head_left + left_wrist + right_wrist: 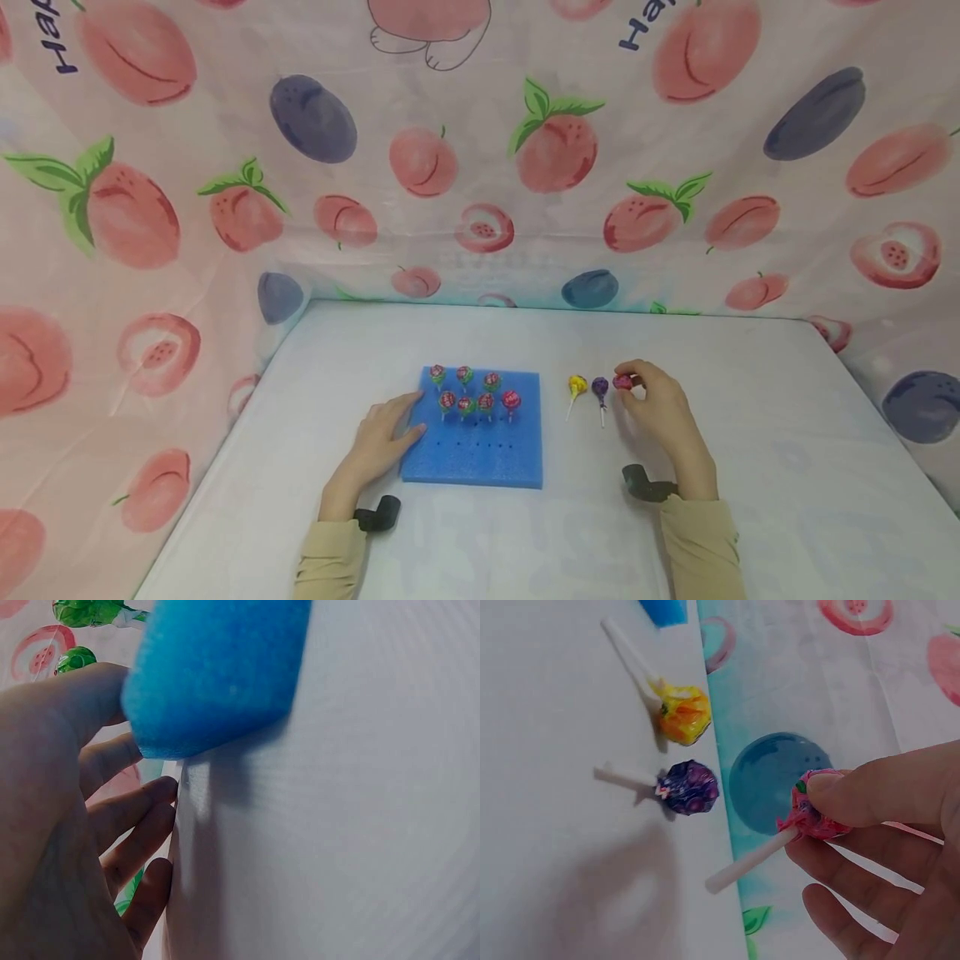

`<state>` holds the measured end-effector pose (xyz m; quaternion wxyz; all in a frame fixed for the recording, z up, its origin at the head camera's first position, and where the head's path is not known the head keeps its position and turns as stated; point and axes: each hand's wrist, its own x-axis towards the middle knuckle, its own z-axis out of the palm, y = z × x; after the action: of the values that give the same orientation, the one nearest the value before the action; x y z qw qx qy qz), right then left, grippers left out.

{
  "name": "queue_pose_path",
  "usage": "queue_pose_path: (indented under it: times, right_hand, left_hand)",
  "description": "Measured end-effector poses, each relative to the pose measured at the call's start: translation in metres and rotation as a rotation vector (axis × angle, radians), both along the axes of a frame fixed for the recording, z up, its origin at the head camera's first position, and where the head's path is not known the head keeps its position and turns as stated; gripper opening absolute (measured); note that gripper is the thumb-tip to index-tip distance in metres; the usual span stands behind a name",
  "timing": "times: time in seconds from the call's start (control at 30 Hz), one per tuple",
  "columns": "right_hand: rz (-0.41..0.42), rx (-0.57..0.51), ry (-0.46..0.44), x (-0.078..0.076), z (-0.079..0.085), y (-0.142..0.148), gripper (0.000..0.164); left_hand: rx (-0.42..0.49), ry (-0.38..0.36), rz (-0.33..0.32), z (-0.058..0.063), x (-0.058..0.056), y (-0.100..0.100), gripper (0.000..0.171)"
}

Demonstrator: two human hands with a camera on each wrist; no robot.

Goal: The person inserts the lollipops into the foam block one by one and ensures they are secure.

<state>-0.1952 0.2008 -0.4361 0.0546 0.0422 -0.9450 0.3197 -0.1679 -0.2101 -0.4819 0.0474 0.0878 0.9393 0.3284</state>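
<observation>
Between thumb and fingers, my right hand [662, 408] pinches a pink lollipop [810, 810] by its wrapped head; the white stick points away from the palm in the right wrist view. Beside it on the table lie a purple lollipop [600, 387] and a yellow lollipop [577, 385], sticks toward me. A blue foam block [472, 467] stands left of them, with several lollipops [465, 406] upright in its far half. My left hand [382, 437] touches the block's left edge, fingers extended and spread. In the left wrist view the fingers lie beside the block's corner [217, 682].
Rows of small holes [480, 445] show in the near half of the block. The white table [300, 375] meets a fruit-print cloth [420, 225] at the back and left side. Each wrist wears a black camera mount [378, 513].
</observation>
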Motion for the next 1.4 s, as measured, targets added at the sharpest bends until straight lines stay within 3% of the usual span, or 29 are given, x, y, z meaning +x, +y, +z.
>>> queue_pose_path:
  times: [0.1,0.3,0.9,1.17,1.4]
  right_hand:
    - [0.015,0.003,0.034,0.002,0.005,-0.003,0.026]
    - [0.035,-0.003,0.019,0.006,0.015,-0.013,0.027]
    - [0.109,-0.033,0.053,0.013,0.019,-0.041,0.029]
    - [0.153,-0.101,0.132,0.018,0.02,-0.052,0.027]
    - [0.164,-0.15,0.112,0.022,0.023,-0.064,0.027]
  left_hand:
    - [0.0,0.003,0.003,0.001,0.0,0.0,0.057]
    - [-0.001,-0.017,-0.004,0.001,0.0,-0.001,0.058]
    - [-0.002,0.01,-0.003,-0.004,-0.001,-0.001,0.057]
    - [-0.008,0.023,-0.009,-0.005,0.0,-0.002,0.057]
    - [-0.004,0.01,-0.013,-0.005,0.001,-0.004,0.057]
